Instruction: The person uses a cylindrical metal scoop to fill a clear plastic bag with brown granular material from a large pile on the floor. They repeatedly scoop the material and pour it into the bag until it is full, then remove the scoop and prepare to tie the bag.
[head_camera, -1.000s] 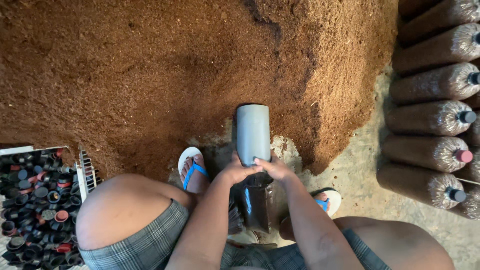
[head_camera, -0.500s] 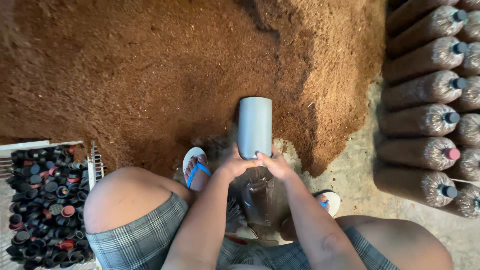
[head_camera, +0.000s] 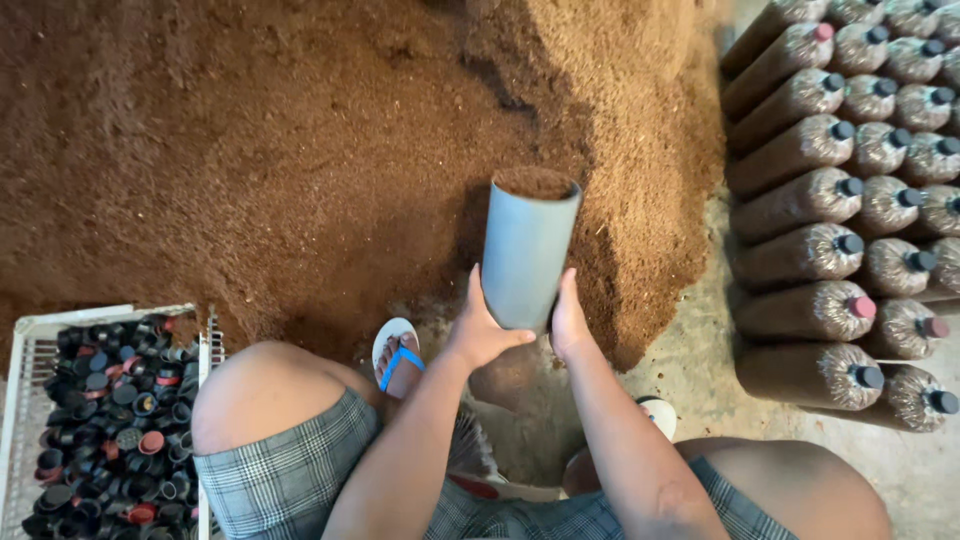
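We have the grey plastic tube (head_camera: 527, 250) between both hands, upright and tilted a little away from us, its open top brimming with brown sawdust. Our left hand (head_camera: 480, 325) is clenched around its lower left side and our right hand (head_camera: 568, 322) presses against the lower right, so each grip is closed on the tube. The tube stands at the near edge of the sawdust heap (head_camera: 300, 150).

Judging from this, the filling of the tube looks done; what lies beneath its lower end is hidden by our hands. To the right of the tube, well apart, many packed bags (head_camera: 850, 180) with dark and pink caps lie stacked in rows, so a good share of the work appears finished. To the lower left of the tube, a white crate (head_camera: 25, 390) holds loose caps (head_camera: 110, 420), still unused.

We sit low on a rough concrete floor (head_camera: 700, 370), dusted with sawdust, our sandal (head_camera: 398, 355) just left of the tube.
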